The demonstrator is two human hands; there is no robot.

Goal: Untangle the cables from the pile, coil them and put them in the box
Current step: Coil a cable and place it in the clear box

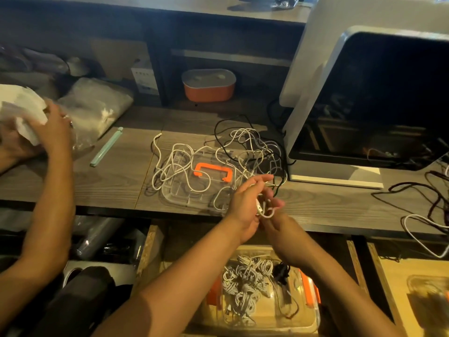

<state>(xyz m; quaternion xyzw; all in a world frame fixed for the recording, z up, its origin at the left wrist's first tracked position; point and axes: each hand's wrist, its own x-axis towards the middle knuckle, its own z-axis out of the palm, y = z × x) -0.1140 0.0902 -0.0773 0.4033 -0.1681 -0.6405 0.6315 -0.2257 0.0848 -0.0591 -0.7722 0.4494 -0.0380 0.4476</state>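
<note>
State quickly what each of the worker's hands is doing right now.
Left hand: grips the white cable.
Right hand: fingers curled round a loop of the same cable.

Right hand [275, 205]: largely behind left hand [244, 207]; neither's grip on the white cable [267, 213] can be made out.
Box [305, 319], lower centre: partly covered by forearms; coils inside blurred.
Monitor [388, 100]: cut by right edge; screen reflections illegible.
Dark cables [435, 190], second container [427, 295]: cut by right edge; container's contents blurred.
Another person's hand [57, 132], upper left: at blurred white wrapping [21, 110], which is cut by left edge.
</note>
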